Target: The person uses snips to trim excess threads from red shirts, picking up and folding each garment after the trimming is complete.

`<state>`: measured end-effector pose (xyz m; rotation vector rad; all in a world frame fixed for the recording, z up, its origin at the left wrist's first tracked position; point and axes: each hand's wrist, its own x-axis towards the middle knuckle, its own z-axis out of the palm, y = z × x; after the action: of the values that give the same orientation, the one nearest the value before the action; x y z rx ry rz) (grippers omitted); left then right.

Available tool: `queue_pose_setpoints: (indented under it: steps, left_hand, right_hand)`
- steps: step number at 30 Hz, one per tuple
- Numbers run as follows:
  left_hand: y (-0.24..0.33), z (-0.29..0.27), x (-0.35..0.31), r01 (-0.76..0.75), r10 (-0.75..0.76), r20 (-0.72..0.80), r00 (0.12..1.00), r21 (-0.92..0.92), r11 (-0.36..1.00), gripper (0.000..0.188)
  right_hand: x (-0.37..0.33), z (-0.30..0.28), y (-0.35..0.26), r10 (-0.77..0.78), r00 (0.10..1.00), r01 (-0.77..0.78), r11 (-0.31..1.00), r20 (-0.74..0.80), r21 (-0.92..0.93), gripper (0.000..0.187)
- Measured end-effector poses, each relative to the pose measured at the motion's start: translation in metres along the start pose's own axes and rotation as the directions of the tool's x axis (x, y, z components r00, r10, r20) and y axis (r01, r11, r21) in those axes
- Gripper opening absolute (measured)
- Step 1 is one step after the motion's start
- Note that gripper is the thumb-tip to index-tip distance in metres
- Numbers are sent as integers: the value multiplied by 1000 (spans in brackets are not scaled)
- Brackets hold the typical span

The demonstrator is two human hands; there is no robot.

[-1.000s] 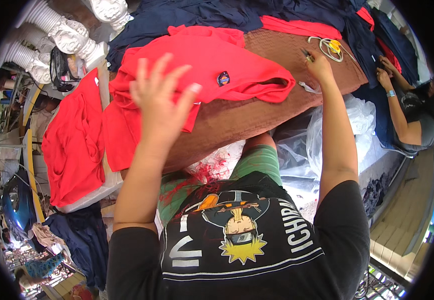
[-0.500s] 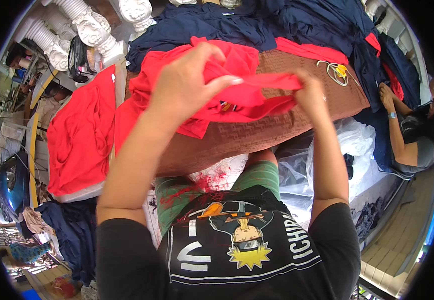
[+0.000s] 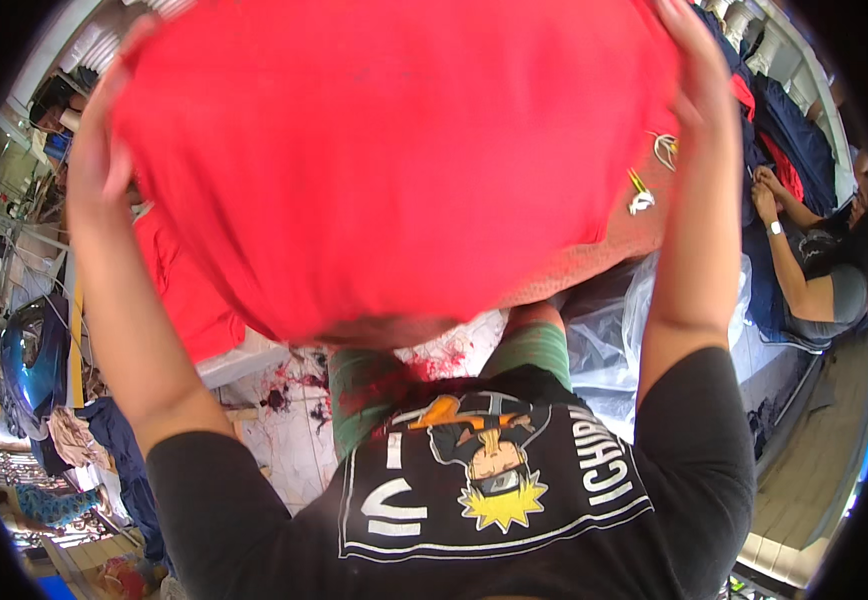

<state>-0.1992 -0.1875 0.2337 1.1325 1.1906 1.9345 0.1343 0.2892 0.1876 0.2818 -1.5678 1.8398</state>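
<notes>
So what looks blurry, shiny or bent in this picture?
Head view: the broad bright-red cloth and the person's bare left hand look smeared, probably by motion; head view: the black printed T-shirt looks crisper; head view: the clear crumpled plastic sheeting catches pale highlights; head view: straight edges bow outward near the rim.

Left hand (image 3: pixel 104 155) gripping the left edge of a broad bright-red fabric garment (image 3: pixel 384 180), right hand (image 3: pixel 699 75) holding its right edge; both hands blurring. Garment hanging spread between them, hiding most of the brown patterned cloth surface (image 3: pixel 619 250). Small yellow-and-white object (image 3: pixel 640 196) lying there, near a looped pale cord (image 3: pixel 665 150). Second red fabric garment (image 3: pixel 189 300) lying at left. Crumpled clear plastic sheeting (image 3: pixel 599 350) sitting beyond the green-clad knees (image 3: pixel 529 355). Co-worker in a dark-grey sleeve (image 3: pixel 836 300) sitting at right.
</notes>
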Motion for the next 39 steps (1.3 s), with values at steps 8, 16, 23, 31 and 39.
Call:
queue_pose_setpoints:
  steps: [8,16,23,31,39]
  left_hand:
    - [-198,-43,-137,362,-402,-5,916,-421,831,69]
    - [-22,-79,-128,-79,77,-140,987,-6,997,25]
    - [78,-19,-142,-335,367,-204,908,174,926,36]
    - [126,-176,-132,-100,508,-652,563,556,825,29]
    - [108,-353,-246,-73,444,-860,254,440,895,39]
  right_hand:
    - [-143,76,188,710,650,-745,666,270,45,68]
    - [-60,132,75,251,968,-252,966,-29,-56,34]
    - [25,186,16,70,883,-141,983,-464,-121,46]
    - [109,290,78,-102,991,81,975,-90,-209,50]
    - [36,403,180,237,910,-43,871,341,-490,25]
